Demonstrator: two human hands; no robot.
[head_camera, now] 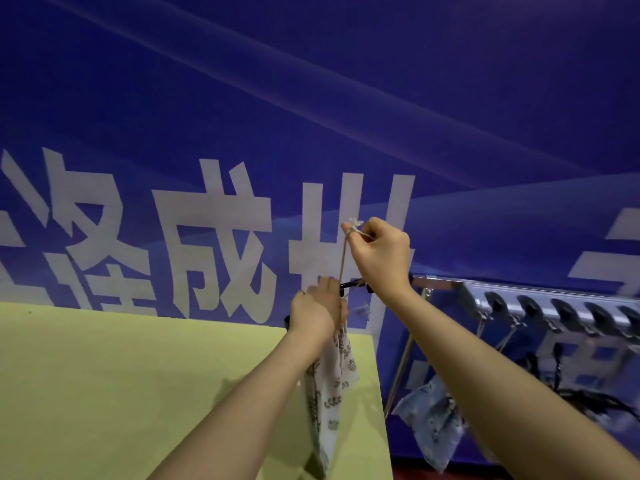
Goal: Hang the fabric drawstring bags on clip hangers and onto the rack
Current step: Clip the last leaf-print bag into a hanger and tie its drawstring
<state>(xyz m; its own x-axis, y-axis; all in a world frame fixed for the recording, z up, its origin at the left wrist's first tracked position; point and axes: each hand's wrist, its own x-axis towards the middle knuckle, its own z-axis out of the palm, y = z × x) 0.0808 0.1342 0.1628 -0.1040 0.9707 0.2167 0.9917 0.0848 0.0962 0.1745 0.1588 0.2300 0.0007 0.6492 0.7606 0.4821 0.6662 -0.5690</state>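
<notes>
Right hand point(379, 251) pinches beige drawstring cord point(343, 263) taut upward, clearing it; left hand point(317, 311) grips leaf-printed white fabric bag point(332, 386) top against black clip hanger point(353, 285), likely for clipping.

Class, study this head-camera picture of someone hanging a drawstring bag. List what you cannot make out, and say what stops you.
Head view:
- Clip hanger: mostly hidden behind the left hand and right hand.
- Patterned bag: top hidden by the left hand.
- Rack: cut off by the right edge.
- Second bag: blurred, partly behind the right forearm.
</notes>
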